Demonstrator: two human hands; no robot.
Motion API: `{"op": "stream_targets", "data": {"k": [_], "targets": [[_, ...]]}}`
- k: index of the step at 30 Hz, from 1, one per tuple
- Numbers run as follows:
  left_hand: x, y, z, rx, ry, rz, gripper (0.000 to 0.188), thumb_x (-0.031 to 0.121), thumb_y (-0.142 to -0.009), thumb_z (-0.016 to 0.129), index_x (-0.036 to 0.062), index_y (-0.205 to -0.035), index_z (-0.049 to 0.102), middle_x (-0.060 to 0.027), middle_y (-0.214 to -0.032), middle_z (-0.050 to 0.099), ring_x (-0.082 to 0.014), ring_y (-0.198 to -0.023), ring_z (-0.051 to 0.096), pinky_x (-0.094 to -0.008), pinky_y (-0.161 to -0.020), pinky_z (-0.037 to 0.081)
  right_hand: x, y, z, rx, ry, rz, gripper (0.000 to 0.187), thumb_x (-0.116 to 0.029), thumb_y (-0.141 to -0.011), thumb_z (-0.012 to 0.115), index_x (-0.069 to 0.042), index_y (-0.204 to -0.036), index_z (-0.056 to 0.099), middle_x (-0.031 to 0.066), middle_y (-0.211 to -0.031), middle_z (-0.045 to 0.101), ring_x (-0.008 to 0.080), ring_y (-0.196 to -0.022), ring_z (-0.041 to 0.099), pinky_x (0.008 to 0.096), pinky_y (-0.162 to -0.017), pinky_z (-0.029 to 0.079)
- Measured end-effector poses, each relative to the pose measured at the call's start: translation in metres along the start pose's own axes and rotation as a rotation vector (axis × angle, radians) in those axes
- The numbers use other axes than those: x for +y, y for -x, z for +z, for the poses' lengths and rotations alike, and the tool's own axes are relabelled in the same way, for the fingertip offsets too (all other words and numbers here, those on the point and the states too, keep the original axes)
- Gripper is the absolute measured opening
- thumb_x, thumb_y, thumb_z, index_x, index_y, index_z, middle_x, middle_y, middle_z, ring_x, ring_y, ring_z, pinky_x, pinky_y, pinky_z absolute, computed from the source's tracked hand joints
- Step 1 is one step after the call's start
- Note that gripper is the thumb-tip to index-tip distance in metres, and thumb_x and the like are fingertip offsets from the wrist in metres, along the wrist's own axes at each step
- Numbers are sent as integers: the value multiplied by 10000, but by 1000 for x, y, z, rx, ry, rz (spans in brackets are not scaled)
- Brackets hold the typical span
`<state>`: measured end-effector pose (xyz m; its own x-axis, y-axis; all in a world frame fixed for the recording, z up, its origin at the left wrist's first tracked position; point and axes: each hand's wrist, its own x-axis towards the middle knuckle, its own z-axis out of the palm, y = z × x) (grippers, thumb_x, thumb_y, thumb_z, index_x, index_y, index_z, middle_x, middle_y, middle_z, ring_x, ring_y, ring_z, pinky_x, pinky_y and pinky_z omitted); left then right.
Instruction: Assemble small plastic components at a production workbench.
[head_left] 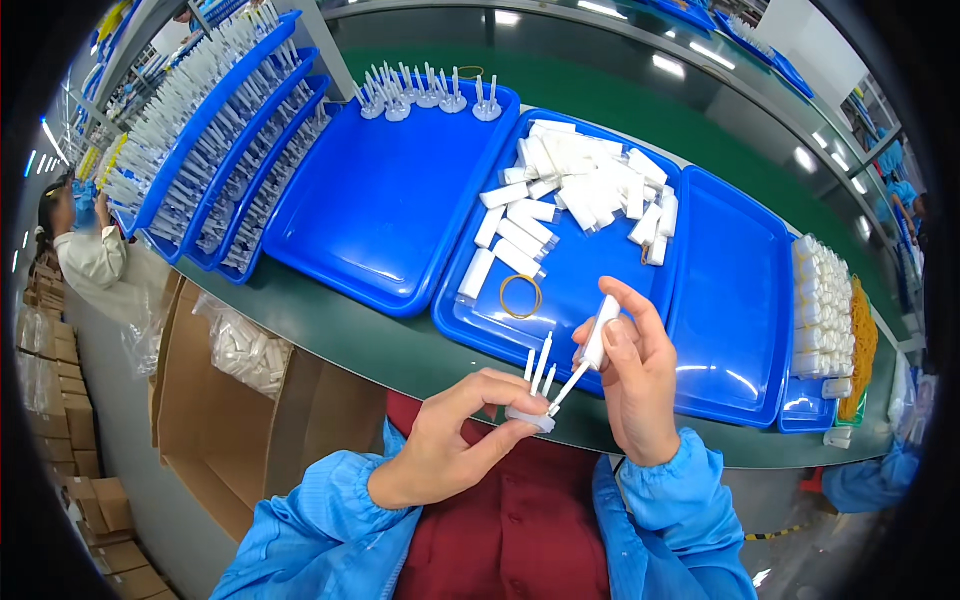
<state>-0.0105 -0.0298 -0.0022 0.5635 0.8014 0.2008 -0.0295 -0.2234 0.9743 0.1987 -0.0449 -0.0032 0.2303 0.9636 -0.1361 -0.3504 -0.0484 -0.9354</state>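
My left hand point(430, 445) pinches a round translucent base point(538, 421) by its edge, with several thin white rods standing up from it. Between the fingers of my right hand point(645, 390) is a white tube point(600, 335), tilted. Its lower end meets the tip of one leaning rod point(568, 390); whether the rod goes inside cannot be made out. Both hands are above the table's near edge. Beyond them, a blue tray point(455, 310) holds a heap of similar white tubes point(590, 185) and a tan rubber band point(521, 297).
Another blue tray point(370, 215) has several rodded bases point(487, 108) at its far end. Stacked trays point(215, 135) of rods stand left. At right are a blue tray point(725, 300), stacked white pieces point(822, 310) and yellow bands point(858, 345). A cardboard box point(225, 430) sits below left; a person point(90, 250) is beyond.
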Motion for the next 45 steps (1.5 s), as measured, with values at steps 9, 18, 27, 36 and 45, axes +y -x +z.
{"op": "stream_targets", "data": {"k": [9,18,27,36,45], "targets": [[-8,10,4,211,-336,263,330,-79,-775,785,74,-1057,707,-103,-1096,739,-266,-893,714,-334,-744,516,20,33,19,-182,153,-252,411,-57,-1003,622,19,-1389,502,150,-1095,695,184,-977,679,327,-890,538],[-32,13,-12,309,-387,250,343,-140,-799,759,23,-1077,639,-176,-1135,720,-258,-1022,703,-342,-883,565,18,-90,29,-224,1446,-761,99,-59,-876,683,2,-950,655,127,-900,687,308,-813,672,397,-738,554],[-35,20,-25,347,-420,245,400,-116,-769,784,46,-1105,636,-146,-1118,738,-257,-965,714,-342,-830,523,11,-91,18,-57,1215,-607,211,-126,-810,707,-29,-988,648,154,-937,700,314,-852,674,404,-779,537],[-9,3,-20,35,-258,260,332,-72,-779,762,68,-1080,753,-77,-1143,740,-214,-867,678,-328,-733,450,-1,-47,-14,-34,391,-65,389,-317,-1077,527,-64,-790,591,-27,-721,540,42,-677,454,236,-620,354],[-11,4,-6,41,-308,277,320,-18,-797,797,56,-1098,720,-82,-1142,724,-233,-911,678,-333,-792,496,0,-22,0,-292,783,-386,312,-187,-1015,592,-43,-739,611,28,-725,531,163,-735,498,310,-731,382]]}}
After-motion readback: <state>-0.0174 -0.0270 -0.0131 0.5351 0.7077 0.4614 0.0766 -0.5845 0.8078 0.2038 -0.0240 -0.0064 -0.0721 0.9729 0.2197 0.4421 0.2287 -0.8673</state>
